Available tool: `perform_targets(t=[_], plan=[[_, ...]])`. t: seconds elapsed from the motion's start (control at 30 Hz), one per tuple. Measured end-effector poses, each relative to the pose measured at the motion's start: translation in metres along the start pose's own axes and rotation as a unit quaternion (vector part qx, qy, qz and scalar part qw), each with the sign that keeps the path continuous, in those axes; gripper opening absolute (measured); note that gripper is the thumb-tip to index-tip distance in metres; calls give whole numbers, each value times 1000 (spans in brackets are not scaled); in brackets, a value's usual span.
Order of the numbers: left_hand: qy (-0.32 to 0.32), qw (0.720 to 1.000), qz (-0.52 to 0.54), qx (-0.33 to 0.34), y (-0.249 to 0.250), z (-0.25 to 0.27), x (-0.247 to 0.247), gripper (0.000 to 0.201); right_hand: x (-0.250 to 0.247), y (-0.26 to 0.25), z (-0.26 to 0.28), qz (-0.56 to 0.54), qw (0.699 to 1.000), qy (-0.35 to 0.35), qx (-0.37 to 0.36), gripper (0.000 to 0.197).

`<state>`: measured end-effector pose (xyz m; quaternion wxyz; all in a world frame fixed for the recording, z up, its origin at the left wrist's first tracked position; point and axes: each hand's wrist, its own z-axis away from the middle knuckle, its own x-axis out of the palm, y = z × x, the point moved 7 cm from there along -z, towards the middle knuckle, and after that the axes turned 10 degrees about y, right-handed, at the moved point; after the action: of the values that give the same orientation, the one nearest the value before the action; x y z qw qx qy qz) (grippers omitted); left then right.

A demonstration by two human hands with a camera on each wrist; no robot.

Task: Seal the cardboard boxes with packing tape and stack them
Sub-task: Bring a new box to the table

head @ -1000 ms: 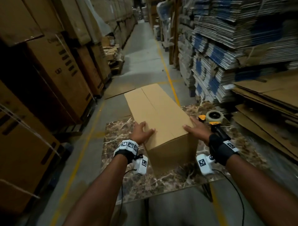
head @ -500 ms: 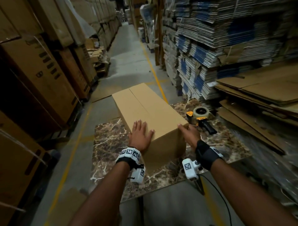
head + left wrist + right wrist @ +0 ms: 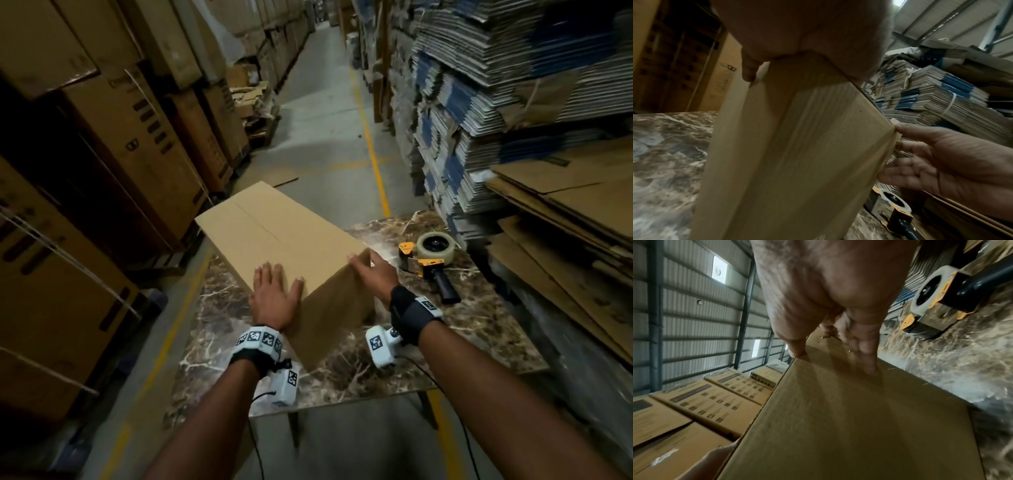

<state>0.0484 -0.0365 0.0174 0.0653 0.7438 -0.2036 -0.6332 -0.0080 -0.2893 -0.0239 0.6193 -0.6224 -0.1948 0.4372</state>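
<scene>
A long plain cardboard box [image 3: 274, 236] stands on the marble table [image 3: 445, 329], its top flaps closed with a bare seam. My left hand [image 3: 272, 291] lies flat on the near end of its top, fingers straight. My right hand [image 3: 368, 272] is against the near right corner, thumb on the top edge and fingers down the right side. In the left wrist view the box [image 3: 797, 154] fills the middle, and the right hand [image 3: 931, 159] touches its edge. The right wrist view shows straight fingers [image 3: 865, 353] on the box [image 3: 849, 418]. A yellow and black tape dispenser [image 3: 431, 260] lies right of the box.
Tall stacks of printed cartons [image 3: 113, 144] line the left side of the aisle. Bundles of flattened boxes [image 3: 479, 102] and loose cardboard sheets [image 3: 575, 192] pile up on the right. A concrete aisle with a yellow line [image 3: 373, 154] runs ahead.
The box has turned so its near end swings left, away from the tape dispenser. My left hand has slid up onto the top, and my right hand has stayed at the near right corner.
</scene>
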Motion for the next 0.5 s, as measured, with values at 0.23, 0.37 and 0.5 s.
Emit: perform_targets(t=[0.23,0.37,0.5], plan=[[35,999,-16,-26,3,7,-4,76,-42,30,-32,11,1000,-5,-10,61],[38,999,-25,-30,3,6,-6,87,-96,82,-57,17,989,126,69,39],[39,998,-30,-30,2,8,-6,82,-130,154,-95,38,961,221,160,60]])
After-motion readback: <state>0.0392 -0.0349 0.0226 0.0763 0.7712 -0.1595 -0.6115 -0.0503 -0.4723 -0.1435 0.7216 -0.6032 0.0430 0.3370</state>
